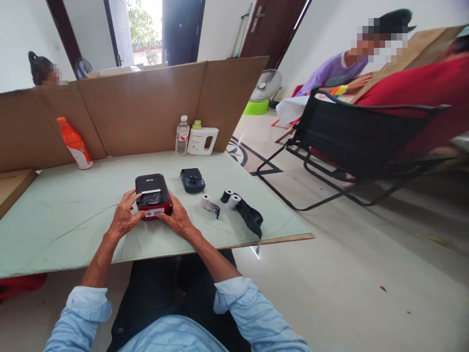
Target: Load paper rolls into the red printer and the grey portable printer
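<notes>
Red-and-black device [152, 184], left of frame centre, with left hand [125, 215] and right hand [179, 217] fingers clamped on its sides; uneven pressure could skew it.

Long-sleeved shirt [172, 337], light blue, with faint tonal lines in the fabric; left sleeve [78, 315] and right sleeve [258, 313] are both rolled back around elbow level, each turned-up cuff a wide, creased band, paler than the rest and nearly white at the edge. Forearms below the cuffs are bare, as are the left hand [125, 215] and right hand [180, 217], fingers uncovered. Trousers [148, 288] are dark, close to black, with one small round detail low on the left side, too small to identify.
</notes>
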Tool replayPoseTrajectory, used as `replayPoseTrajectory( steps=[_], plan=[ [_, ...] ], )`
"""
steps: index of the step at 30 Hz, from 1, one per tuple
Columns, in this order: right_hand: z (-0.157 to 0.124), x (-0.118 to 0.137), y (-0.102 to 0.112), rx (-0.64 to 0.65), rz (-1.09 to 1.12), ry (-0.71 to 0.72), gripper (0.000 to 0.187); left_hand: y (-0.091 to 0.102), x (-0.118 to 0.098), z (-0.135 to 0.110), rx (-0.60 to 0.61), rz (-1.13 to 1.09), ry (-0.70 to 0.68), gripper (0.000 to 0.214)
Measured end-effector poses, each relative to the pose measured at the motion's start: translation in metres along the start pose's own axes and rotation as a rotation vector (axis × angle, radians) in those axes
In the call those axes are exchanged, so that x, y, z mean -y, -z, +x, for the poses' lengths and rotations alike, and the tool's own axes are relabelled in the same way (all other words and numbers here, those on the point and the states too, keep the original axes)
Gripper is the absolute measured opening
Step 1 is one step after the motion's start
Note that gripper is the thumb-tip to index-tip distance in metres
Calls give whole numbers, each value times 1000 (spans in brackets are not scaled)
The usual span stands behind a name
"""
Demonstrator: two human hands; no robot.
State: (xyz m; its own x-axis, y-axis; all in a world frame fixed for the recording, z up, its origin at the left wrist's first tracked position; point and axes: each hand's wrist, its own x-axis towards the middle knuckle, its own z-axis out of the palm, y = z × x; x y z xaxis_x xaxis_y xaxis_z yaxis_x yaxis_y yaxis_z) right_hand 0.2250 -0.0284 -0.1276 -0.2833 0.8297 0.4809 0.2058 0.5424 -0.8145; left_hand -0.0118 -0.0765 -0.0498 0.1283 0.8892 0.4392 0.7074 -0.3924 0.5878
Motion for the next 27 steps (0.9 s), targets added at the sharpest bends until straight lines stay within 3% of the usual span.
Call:
replayPoseTrajectory(
  steps=[15, 27],
  plan=[
    [2, 1, 1, -2, -16, -17, 101, -7, -2, -11, -151, 135, -62, 41],
    [1, -3, 1, -13, -50, -34, 102, -7, -5, -6, -112, 144, -44, 35]
  ],
)
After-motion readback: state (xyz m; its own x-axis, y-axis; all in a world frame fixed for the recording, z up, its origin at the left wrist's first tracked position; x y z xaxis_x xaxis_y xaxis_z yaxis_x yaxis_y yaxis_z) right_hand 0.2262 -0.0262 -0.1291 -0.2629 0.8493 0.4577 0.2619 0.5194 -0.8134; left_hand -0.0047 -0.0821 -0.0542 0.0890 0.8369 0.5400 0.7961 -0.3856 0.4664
